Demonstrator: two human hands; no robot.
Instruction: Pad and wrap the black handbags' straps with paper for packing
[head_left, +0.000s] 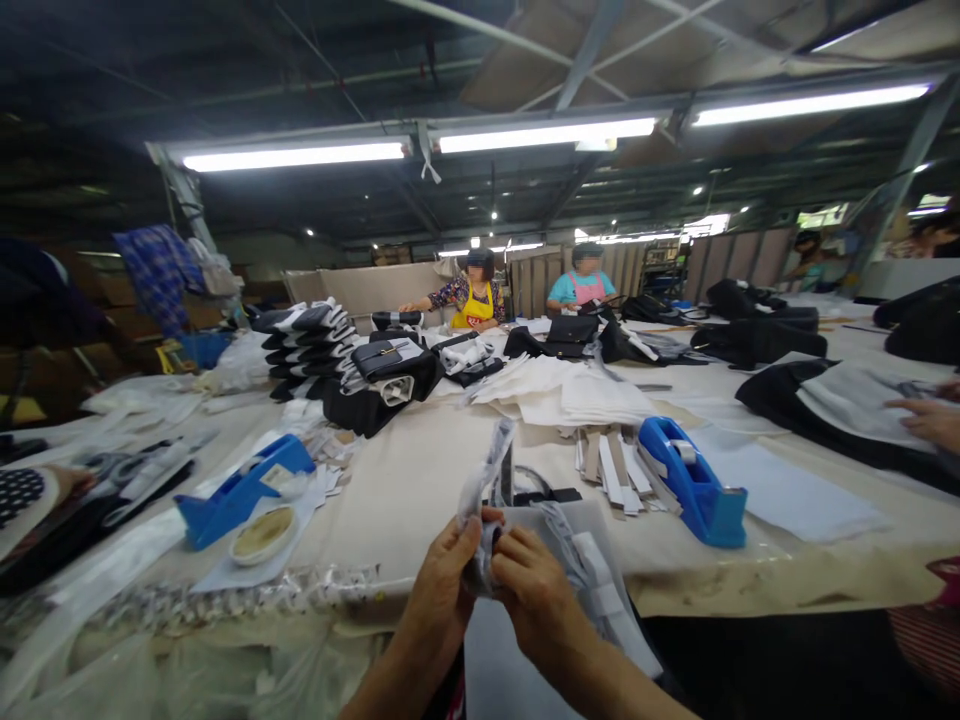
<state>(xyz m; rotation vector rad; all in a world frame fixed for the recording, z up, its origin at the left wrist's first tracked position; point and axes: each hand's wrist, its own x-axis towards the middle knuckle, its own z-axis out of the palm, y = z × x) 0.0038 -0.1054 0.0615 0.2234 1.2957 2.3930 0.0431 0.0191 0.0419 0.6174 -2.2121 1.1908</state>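
When you scan this long cloth-covered work table (pixel 420 500), what looks done and what doesn't?

— Quite a bit looks done, imo. The black-and-white bags (pixel 304 345) sit in a tidy stack near the far side, though more black bags (pixel 570 335) lie scattered around. Pale fabric panels (pixel 559 392) and cut strips (pixel 611 470) are still loose, so plenty looks unfinished.

— And closer to the person?

— There's a blue tape dispenser (pixel 694 480) just beyond the strips. Past the table's near edge, the left hand (pixel 442 590) and right hand (pixel 536 590) pinch a plastic-wrapped piece (pixel 480 480) between them. It's a narrow grip, with the fingers close together on the wrap. A grey sheet (pixel 585 570) hangs just below.

— What's inside the wrap?

— Can't tell from here, tbh.
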